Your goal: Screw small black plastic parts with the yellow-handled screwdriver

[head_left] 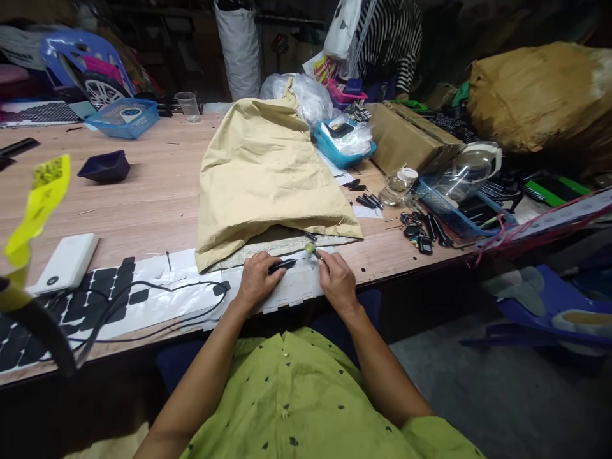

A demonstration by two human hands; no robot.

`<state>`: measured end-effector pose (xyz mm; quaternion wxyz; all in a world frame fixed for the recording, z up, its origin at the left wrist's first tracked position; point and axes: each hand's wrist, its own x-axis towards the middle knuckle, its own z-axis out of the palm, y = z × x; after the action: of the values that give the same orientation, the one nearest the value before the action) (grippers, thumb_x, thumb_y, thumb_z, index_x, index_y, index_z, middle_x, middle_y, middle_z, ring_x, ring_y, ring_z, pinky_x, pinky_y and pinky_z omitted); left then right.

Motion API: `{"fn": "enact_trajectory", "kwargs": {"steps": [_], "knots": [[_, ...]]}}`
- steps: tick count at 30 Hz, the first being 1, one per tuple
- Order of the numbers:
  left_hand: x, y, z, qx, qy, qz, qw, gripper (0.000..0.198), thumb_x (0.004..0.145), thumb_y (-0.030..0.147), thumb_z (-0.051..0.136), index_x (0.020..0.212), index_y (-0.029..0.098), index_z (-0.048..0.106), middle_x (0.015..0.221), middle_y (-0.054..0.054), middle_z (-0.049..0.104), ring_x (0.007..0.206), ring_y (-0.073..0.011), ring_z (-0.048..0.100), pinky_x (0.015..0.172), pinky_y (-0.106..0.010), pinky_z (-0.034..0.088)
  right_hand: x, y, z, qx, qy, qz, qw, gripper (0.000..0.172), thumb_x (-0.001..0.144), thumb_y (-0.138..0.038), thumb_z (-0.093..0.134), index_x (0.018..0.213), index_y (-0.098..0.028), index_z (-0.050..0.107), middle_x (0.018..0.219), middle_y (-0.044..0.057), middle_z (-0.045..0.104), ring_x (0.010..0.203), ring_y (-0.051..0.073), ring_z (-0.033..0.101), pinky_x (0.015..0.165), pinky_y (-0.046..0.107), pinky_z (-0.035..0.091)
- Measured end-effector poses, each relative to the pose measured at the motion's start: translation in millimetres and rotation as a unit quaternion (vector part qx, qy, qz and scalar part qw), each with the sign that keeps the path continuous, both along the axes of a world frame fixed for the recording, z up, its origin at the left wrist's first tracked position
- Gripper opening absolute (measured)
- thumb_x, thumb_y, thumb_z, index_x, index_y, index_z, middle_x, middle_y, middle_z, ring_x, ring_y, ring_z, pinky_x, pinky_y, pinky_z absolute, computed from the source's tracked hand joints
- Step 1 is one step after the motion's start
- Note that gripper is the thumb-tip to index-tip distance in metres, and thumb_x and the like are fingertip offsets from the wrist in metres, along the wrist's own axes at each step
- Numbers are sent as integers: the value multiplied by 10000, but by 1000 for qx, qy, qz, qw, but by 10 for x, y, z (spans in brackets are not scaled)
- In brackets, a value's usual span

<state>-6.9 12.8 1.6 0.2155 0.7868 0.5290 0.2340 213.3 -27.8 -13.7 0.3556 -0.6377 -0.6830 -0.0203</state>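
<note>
Black and slim, a small piece (pixel 285 264) is pinched in the left hand (pixel 257 278); the right hand (pixel 338 280) grips a thin tool (pixel 313 250) (its rounded end yellowish-green).

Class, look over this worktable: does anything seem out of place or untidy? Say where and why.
Yes: the black cable lies in loose loops across the white sheet at the front left of the table, which looks untidy.
</note>
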Motion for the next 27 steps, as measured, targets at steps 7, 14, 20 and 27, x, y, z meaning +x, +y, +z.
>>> {"fn": "enact_trajectory", "kwargs": {"steps": [7,14,20,27], "knots": [[3,-12,0,0,-5,-1,1000,209,892,334,660,1038,269,795,835,-38,657,882,-238,609,834,-371,451,-146,-209,191,-24,140,93,985,323,1008,-245,461,1204,-238,718,1032,86,738,998,219,696,889,353,577],[20,-7,-18,-3,-9,-3,1000,196,883,322,677,1030,268,795,851,-38,660,892,-236,609,852,-374,452,-227,-239,203,-41,136,115,983,302,987,-209,480,1158,-211,730,973,87,738,936,214,704,845,336,583],[55,-17,4,-9,-6,5,1000,189,877,293,669,1014,266,796,846,-33,652,900,-236,608,840,-370,439,-339,-263,208,-43,144,144,978,316,999,-225,469,1189,-223,721,987,79,734,939,202,696,865,323,577],[85,-34,20,-22,-3,10,1000,198,861,303,678,1016,260,793,888,-41,666,946,-249,614,856,-377,443,-239,-168,184,-34,106,116,987,310,996,-234,478,1181,-237,727,974,72,719,937,207,680,846,313,561]]}}
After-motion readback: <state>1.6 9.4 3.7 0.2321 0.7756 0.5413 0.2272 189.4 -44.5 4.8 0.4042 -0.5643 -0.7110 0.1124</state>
